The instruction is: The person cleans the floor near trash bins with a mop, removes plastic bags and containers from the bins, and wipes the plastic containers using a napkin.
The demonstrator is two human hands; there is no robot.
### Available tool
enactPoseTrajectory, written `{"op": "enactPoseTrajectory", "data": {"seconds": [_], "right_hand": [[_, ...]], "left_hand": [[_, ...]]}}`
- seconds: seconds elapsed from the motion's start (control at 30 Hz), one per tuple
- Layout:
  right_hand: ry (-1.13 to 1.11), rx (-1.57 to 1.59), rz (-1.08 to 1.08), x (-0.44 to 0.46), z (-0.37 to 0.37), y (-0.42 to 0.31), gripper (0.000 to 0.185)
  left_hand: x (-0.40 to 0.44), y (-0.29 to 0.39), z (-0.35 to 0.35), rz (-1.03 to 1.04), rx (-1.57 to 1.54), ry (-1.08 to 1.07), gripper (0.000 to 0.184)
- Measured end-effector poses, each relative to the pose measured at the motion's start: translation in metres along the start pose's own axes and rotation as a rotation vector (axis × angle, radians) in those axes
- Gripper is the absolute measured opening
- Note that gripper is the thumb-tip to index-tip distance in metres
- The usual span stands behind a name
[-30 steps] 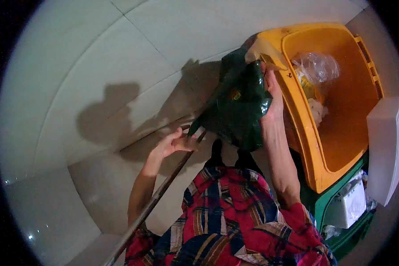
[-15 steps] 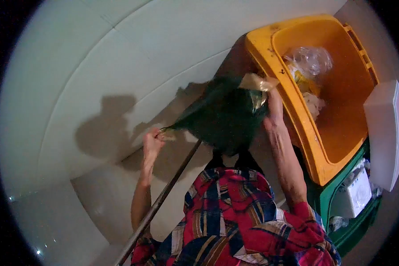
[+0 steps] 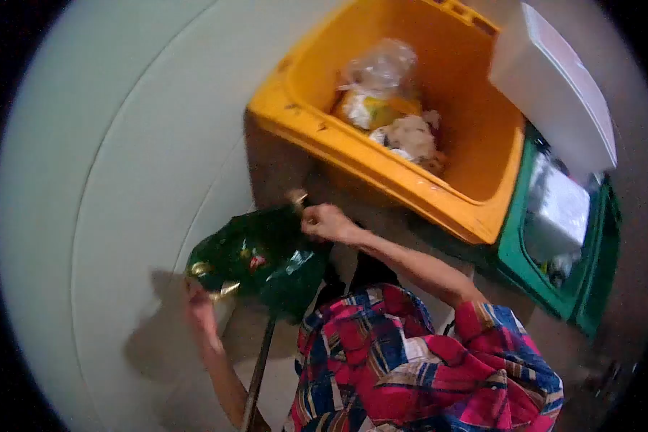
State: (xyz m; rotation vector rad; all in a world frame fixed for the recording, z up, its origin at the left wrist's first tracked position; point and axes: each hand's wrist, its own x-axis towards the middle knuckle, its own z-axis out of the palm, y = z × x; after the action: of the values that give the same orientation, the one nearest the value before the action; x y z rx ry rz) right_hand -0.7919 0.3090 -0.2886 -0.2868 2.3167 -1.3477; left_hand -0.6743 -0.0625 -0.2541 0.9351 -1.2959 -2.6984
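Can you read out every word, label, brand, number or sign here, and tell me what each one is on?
Nothing can be read.
Green bag: small coloured patches, too blurred to tell if they are print.
Yellow packet in the orange bin: too blurred.
White package in the green bin: no legible marks.

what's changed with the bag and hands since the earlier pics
The left hand, open beside the dark green plastic bag at first, has taken hold of its edge. The right hand and the bag have moved away from the yellow plastic bin. The view has swung, shifting the bin leftward in the picture. The right hand's grip on the bag stays.
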Motion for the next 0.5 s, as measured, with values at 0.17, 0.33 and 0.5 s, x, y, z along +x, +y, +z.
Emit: {"op": "enactPoseTrajectory", "data": {"seconds": [0.17,0.33,0.5], "right_hand": [[0.104,0.674,-0.130,-0.003,-0.017,-0.074,0.023],[0.287,0.034,-0.243,0.000,-0.006,-0.115,0.017],[0.248,-0.495,-0.861,0.026,0.091,-0.097,0.027]], "left_hand": [[0.015,0.007,0.034,0.066,0.176,-0.127,0.056],[0.012,0.010,0.114,-0.102,0.484,-0.339,0.069],[0.023,-0.003,0.185,-0.195,0.499,-0.348,0.072]]}}
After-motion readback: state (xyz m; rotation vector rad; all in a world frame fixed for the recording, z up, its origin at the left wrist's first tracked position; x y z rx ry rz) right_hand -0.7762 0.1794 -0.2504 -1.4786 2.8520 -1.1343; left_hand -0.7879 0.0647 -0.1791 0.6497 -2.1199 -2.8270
